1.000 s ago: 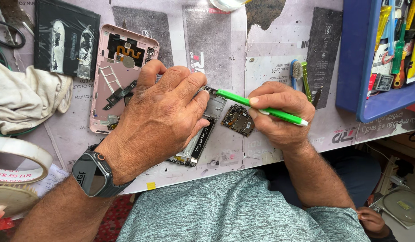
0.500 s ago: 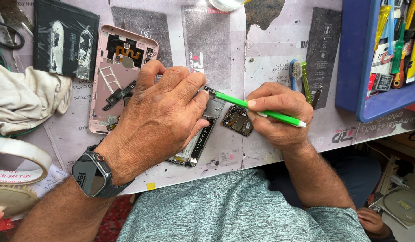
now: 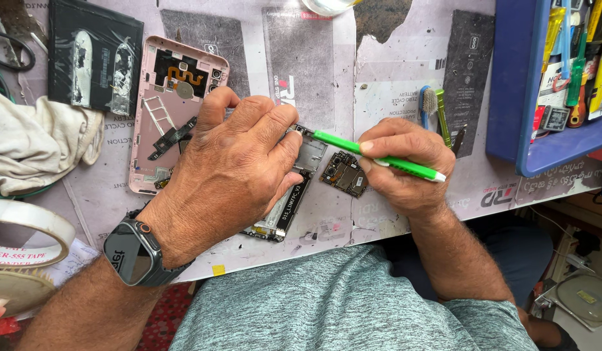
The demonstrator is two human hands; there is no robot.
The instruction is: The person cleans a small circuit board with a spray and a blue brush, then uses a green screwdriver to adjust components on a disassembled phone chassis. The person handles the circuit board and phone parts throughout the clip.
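- The left hand (image 3: 232,172) lies flat on an opened phone (image 3: 284,211) in the middle of the worktop (image 3: 392,84). Its fingers press down on the phone and hold it in place.
- Most of the phone is hidden under that hand. Only its lower edge and a grey metal part near the top show.
- The right hand (image 3: 405,169) holds a green screwdriver (image 3: 379,156). The fingers are closed tight around its handle, like holding a pen.
- The tip of the screwdriver touches the top part of the phone, just beside the left fingertips.
- A small circuit board (image 3: 344,174) lies on the worktop between the two hands, under the screwdriver.
- A pink phone back cover (image 3: 174,110) lies just left of the left hand, with its inside facing up.
- A smartwatch (image 3: 135,257) sits on the left wrist.
- A white cloth (image 3: 40,140) lies at the left side of the worktop.
- A roll of tape (image 3: 24,231) sits at the lower left corner.
- A blue toothbrush (image 3: 428,104) lies above the right hand.
- A blue tray (image 3: 509,84) full of tools stands at the right.
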